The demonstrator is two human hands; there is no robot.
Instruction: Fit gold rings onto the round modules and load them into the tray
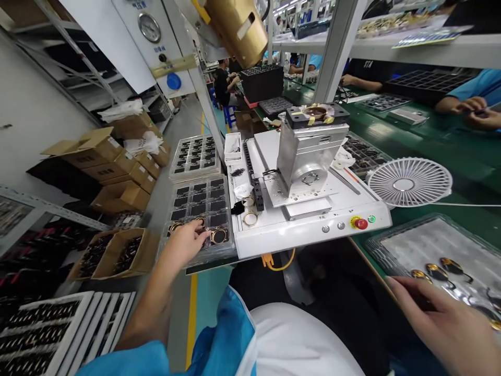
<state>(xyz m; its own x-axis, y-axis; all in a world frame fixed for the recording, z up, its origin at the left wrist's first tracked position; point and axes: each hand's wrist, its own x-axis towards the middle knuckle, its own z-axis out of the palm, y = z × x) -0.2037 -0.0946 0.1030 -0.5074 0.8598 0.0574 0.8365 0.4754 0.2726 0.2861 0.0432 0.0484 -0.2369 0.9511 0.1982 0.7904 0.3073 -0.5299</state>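
My left hand reaches into a clear plastic tray at the left, its thumb and fingertips closed around a gold-rimmed round watch case. Just right of those fingertips lies another gold-rimmed watch case. Dark square pieces fill the tray's rear compartments. My right hand hovers at the lower right with nothing visible in it; its thumb and index finger reach forward, the other fingers are partly hidden. Near it, several round gold-and-black parts with short dark tails lie on a pale tray.
A white machine base with a metal fixture block stands between my hands, a gold cylindrical head above. Its front carries a red stop button. A white fan sits at right. Cardboard boxes stand left. Co-workers sit across the green bench.
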